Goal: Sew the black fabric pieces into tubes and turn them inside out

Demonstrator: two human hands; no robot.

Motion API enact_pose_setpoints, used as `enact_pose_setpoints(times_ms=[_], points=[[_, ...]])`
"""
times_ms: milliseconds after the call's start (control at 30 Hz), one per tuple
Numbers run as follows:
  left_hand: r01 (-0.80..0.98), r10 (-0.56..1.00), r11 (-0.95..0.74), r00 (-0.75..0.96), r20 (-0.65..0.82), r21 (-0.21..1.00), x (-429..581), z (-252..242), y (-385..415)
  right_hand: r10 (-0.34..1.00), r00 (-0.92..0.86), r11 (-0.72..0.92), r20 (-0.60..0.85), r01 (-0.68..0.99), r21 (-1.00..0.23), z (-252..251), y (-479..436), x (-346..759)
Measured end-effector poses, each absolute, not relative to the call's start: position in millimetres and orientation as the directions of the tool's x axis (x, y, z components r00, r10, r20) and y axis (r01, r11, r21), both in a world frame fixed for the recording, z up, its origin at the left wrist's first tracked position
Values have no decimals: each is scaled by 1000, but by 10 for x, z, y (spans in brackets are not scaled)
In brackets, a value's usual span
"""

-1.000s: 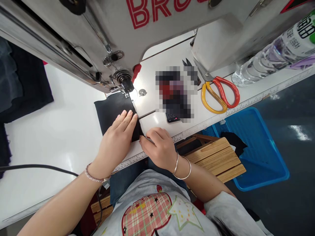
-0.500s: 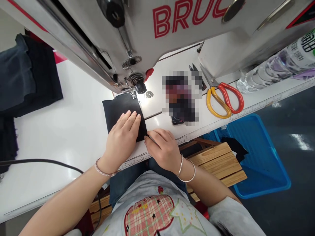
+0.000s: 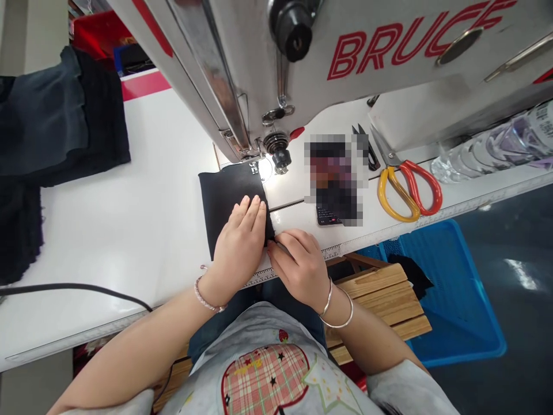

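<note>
A piece of black fabric point(image 3: 228, 190) lies on the white table, its far right corner by the presser foot point(image 3: 254, 168) of the sewing machine point(image 3: 337, 34). My left hand point(image 3: 242, 239) rests flat on the fabric, fingers stretched toward the machine. At the near right corner of the fabric, my right hand point(image 3: 300, 262) pinches the edge between thumb and fingers. The palm side of both hands is hidden.
Scissors point(image 3: 408, 193) with yellow and red handles, black thread snips point(image 3: 366, 148), a partly blurred phone point(image 3: 328, 217) and a plastic bottle point(image 3: 488, 144) lie to the right. Dark folded cloth point(image 3: 95, 115) lies left. Below right are a wooden bench point(image 3: 380, 294) and a blue bin point(image 3: 470, 323).
The camera view has shifted, so the whole scene sits further right and slightly lower. Both hands keep about the same hold on the fabric.
</note>
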State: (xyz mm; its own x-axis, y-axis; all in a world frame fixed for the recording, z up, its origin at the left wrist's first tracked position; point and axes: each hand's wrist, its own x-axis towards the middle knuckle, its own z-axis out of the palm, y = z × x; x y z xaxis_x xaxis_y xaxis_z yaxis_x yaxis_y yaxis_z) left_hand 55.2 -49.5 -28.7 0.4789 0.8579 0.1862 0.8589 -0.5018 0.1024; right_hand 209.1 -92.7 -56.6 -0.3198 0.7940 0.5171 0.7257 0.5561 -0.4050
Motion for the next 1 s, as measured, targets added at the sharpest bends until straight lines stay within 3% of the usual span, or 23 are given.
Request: enact_pose_setpoints(times_ms=[367,1000], points=[[840,822,-520,444,355,153,393,-241,-438,766,-275,558,581,733,-389,-615,-908,2071],[857,833,-509,465,300,85,328,-305,-395,775,-308,572,552,713,-405,-697,-938,2105]])
